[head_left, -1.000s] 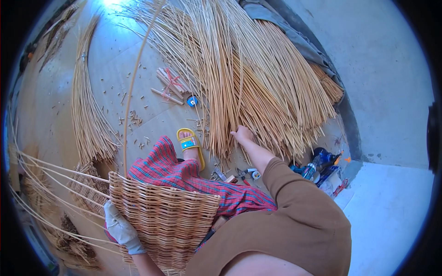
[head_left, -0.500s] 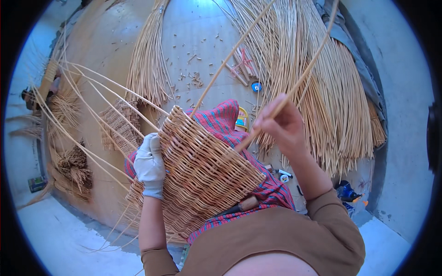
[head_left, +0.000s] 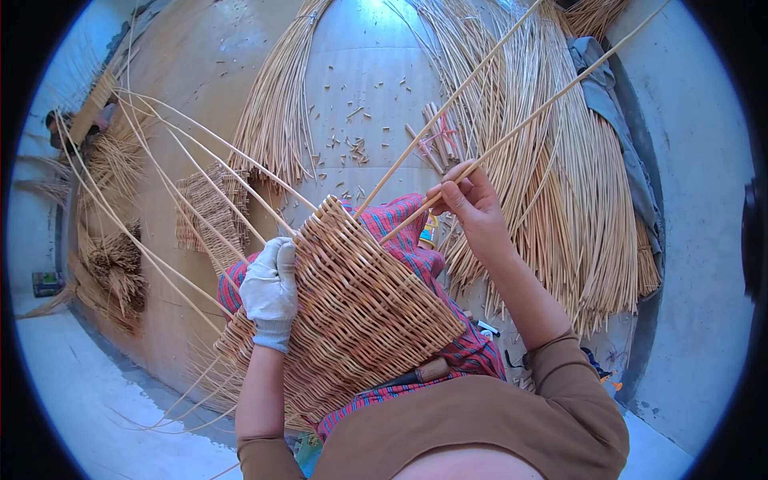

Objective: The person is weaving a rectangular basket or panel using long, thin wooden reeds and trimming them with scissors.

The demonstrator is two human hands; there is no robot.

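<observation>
A woven wicker panel (head_left: 360, 312), possibly one side of a basket, lies tilted across my lap on a red checked cloth (head_left: 400, 220). My left hand (head_left: 270, 282), in a white knitted glove, is closed on its upper left edge. Bare, my right hand (head_left: 468, 204) pinches a long pale wicker rod (head_left: 552, 102) between thumb and fingers. The rod's lower end meets the panel's upper right edge; whether it is inserted there cannot be seen. Another upright rod (head_left: 448, 108) rises from that edge nearer the top corner. Several long rods fan out leftward past my gloved hand.
A wooden-handled tool (head_left: 432, 370) lies on my lap below the panel. Large bundles of wicker rods (head_left: 552, 208) cover the floor at right, with another bundle (head_left: 280, 88) ahead. Short cut pieces (head_left: 356, 150) are scattered between. A second woven piece (head_left: 212, 210) lies at left.
My right hand has moved slightly left and up with the rod, which now slants further right. Its lower end has shifted along the panel's edge toward the top corner. My left hand keeps its hold.
</observation>
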